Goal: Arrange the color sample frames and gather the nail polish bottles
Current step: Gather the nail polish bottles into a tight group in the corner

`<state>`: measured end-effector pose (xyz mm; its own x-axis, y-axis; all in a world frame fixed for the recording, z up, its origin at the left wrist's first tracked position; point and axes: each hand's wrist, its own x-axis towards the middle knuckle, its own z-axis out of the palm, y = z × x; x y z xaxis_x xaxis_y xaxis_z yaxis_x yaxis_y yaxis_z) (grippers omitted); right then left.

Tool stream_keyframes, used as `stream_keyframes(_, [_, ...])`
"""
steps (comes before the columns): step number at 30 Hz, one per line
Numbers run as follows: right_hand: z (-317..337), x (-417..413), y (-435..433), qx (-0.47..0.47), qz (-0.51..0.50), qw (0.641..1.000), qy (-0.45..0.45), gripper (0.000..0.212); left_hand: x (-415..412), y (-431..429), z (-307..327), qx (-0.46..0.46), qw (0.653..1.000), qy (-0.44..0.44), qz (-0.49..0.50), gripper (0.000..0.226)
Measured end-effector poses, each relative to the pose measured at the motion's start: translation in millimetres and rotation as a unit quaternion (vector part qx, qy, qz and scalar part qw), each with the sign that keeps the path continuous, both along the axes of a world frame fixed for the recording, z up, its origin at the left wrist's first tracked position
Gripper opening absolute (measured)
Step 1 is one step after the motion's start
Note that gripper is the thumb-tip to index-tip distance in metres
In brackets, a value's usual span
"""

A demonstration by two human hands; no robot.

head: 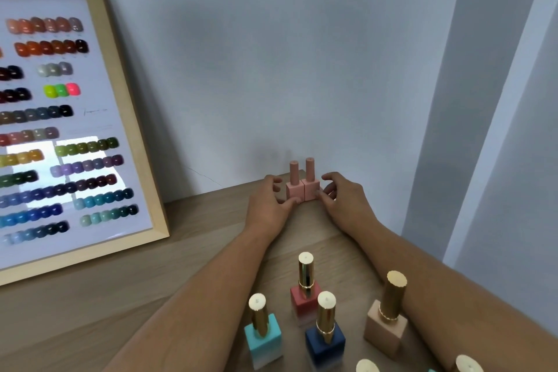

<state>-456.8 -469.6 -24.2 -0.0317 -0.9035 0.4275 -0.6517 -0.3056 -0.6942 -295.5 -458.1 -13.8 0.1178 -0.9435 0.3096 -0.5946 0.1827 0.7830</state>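
- Now your left hand (269, 201) and right hand (340, 197) press two pink bottles (303, 187) together, fingers loosely curled, at the table's (193, 251) far edge by the wall.
- Squeeze unevenly and one probably tips.
- Your forearms flank the gold-capped bottles (305, 287); withdrawing carelessly could topple them.

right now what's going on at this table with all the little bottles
A person is setting two matte pink square bottles side by side against the wall at the back of the wooden table. The left hand and right hand flank the pair, fingertips touching the bases. Nearer the camera stand gold-capped bottles: turquoise, coral red, navy blue and beige. A wood-framed colour sample board leans against the wall on the left.
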Motion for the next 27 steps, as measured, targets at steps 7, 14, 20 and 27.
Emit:
stream_keyframes(7, [22.6, -19.3, 55.2, -0.009, 0.014, 0.997, -0.079, 0.017, 26.2, 61.8, 20.2, 0.012, 0.998, 0.042, -0.051, 0.016])
stream_keyframes(14, [100.0, -48.4, 127.7, 0.028, 0.112, 0.991, -0.063, 0.005, 44.8, 137.6, 79.5, 0.007, 0.980, -0.014, -0.199, 0.008])
stream_keyframes(20, [133.1, -56.9, 195.0, 0.094, 0.184, 0.977, 0.060, 0.008, 47.3, 189.9, 95.0, -0.023, 0.963, -0.119, -0.243, 0.015])
stream_keyframes(27, [135.1, -63.5, 252.3, 0.192, 0.202, 0.937, 0.209, 0.012, 52.0, 213.6, 85.8, -0.013, 0.939, -0.257, -0.226, 0.019])
